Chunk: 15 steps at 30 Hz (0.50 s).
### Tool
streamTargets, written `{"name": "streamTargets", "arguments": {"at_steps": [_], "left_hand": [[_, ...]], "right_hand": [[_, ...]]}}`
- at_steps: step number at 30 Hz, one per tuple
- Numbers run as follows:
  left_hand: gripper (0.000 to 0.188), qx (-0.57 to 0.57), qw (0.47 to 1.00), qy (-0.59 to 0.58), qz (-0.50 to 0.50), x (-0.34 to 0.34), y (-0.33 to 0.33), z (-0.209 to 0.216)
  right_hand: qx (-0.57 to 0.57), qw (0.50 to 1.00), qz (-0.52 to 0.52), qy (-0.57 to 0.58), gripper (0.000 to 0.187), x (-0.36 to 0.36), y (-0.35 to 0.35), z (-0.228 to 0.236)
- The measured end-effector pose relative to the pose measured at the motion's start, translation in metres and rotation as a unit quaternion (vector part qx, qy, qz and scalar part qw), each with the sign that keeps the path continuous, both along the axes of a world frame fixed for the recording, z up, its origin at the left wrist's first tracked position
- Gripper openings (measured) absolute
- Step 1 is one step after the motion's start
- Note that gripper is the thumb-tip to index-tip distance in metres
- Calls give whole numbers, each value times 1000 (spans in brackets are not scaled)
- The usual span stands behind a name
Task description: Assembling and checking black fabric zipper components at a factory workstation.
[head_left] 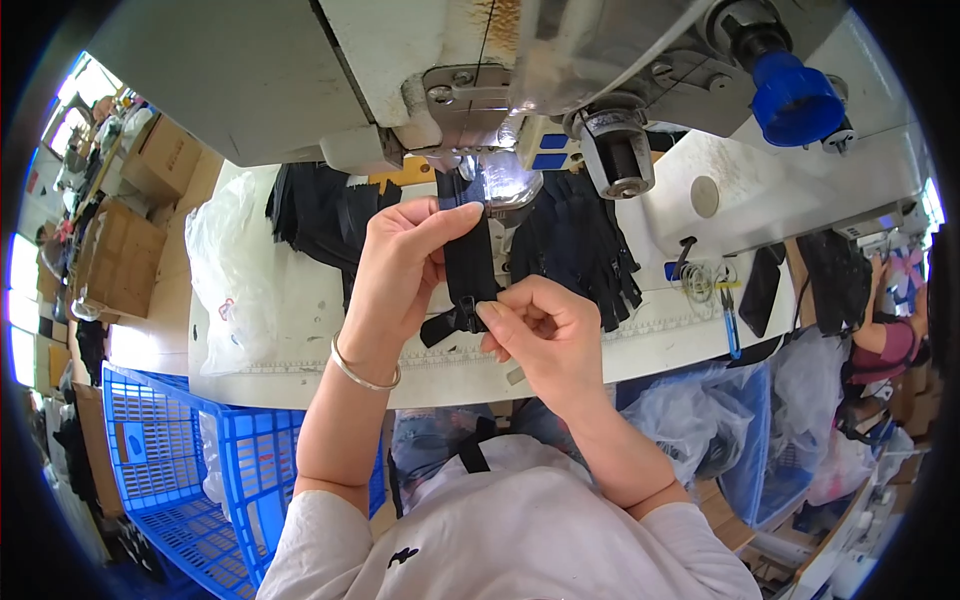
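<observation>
A black zipper (pixel 467 255) runs from under the lit needle area of a sewing machine (pixel 470 110) toward me. My left hand (pixel 415 245) pinches its far part, thumb on top, close to the presser foot. At the near end, beside the slider, my right hand (pixel 540 325) grips the zipper between thumb and forefinger, the other fingers curled. A short black piece (pixel 440 328) sticks out to the left there. Black zippers lie in a pile (pixel 575 245) right of my hands, and another black bundle (pixel 325 215) lies to the left.
A clear plastic bag (pixel 235 270) lies on the table's left. Blue-handled snips (pixel 731 325) and a black item (pixel 764 290) are at the right. Blue crates (pixel 180 440) stand below the table on both sides. Another person's arm (pixel 882 320) shows far right.
</observation>
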<state>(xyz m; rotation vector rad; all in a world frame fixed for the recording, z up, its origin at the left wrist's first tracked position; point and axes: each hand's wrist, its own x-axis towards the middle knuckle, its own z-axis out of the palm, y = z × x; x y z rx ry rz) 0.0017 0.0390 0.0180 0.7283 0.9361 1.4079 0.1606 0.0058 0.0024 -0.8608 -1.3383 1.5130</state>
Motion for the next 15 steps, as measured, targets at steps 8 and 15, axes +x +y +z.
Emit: {"name": "streamTargets", "arguments": {"at_steps": [8, 15], "left_hand": [[21, 7, 1000, 25, -6, -1, 0, 3], [18, -56, 997, 14, -55, 5, -26, -16]], "right_hand": [[4, 1000, -6, -1, 11, -1, -1, -2], [36, 998, -33, -29, 11, -4, 6, -15]]}}
